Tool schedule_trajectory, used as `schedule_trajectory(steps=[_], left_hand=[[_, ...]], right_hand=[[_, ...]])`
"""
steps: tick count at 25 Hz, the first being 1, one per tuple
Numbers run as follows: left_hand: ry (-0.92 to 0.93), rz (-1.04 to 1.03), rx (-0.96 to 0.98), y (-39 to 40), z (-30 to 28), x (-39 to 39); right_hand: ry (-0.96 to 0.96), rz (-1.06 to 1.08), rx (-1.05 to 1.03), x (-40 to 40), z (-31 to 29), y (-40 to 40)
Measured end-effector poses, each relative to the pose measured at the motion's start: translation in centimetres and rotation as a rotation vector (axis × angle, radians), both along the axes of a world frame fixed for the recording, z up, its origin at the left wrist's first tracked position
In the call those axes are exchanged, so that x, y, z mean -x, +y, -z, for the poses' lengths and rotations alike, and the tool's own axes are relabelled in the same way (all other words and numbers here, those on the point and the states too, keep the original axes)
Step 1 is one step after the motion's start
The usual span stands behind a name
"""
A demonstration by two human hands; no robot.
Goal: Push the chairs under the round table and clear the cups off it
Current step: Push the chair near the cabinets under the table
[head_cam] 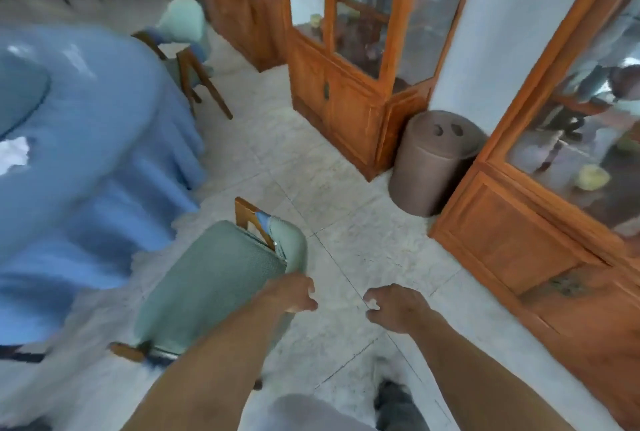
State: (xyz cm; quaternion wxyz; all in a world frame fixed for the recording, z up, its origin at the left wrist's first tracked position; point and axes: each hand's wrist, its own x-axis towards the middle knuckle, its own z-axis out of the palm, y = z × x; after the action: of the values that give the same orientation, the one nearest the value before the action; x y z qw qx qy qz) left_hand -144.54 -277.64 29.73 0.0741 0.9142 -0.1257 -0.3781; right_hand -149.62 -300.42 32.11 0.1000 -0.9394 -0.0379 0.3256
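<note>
**Both hands loose beside the near chair**

At the far left the round table (86,125) fills the frame, draped in a blue cloth that hangs to the floor in folds. A white patch on its top, at the left edge, is too blurred for me to say what it is, so I cannot tell whether cups are on it.

Just right of the table, near me, stands the green-cushioned chair (214,278) with a wooden frame. Its seat points toward the table's cloth and its backrest is on the side toward me and to the right. It stands beside the cloth, not tucked under.

My left hand (294,293) is at the chair's backrest, at its near right corner, fingers loosely curled. It looks to be touching or just off the padding; I cannot tell which, and I see nothing gripped in it.

My right hand (394,307) hangs over bare floor tiles, to the right of the chair and apart from it, fingers curled in loosely and holding nothing.

Farther off, past the table's right edge, a second chair (183,46) stands with its pale green back upright, angled beside the cloth.

To the right are wooden glass-fronted cabinets (346,84) and a brown round bin (429,171) against a white pillar.
</note>
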Motion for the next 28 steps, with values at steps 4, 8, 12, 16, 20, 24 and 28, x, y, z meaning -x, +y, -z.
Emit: schedule_trajectory(steps=[4, 8, 12, 16, 20, 24, 28], left_hand=[[0.004, -0.261, -0.044, -1.4, -1.0, 1.1], [0.021, -0.545, -0.084, -1.8, -1.4, 4.5], [-0.054, -0.853, -0.127, -1.0, -0.8, 8.9], [-0.229, -1.074, -0.135, -0.5, -0.1, 11.6], [-0.410, -1.129, -0.168, -0.3, 1.6, 11.8], [-0.321, -1.112, -0.196, 1.7, 3.8, 10.0], [-0.082, -1.003, -0.087, 5.0, 5.2, 7.4]], right_hand=[[0.036, -0.297, -0.006, -5.6, -0.3, -1.9], [0.044, -0.544, -0.003, -9.4, -0.7, -1.9], [0.014, -0.769, 0.027, -11.3, -0.4, 1.4], [-0.060, -0.908, -0.071, -11.8, 0.5, 5.5], [-0.241, -1.017, -0.151, -12.2, 2.1, 8.9], [-0.212, -1.150, -0.036, -13.5, 3.9, 11.8], [-0.168, -1.259, 0.095, -13.8, 6.4, 15.4]])
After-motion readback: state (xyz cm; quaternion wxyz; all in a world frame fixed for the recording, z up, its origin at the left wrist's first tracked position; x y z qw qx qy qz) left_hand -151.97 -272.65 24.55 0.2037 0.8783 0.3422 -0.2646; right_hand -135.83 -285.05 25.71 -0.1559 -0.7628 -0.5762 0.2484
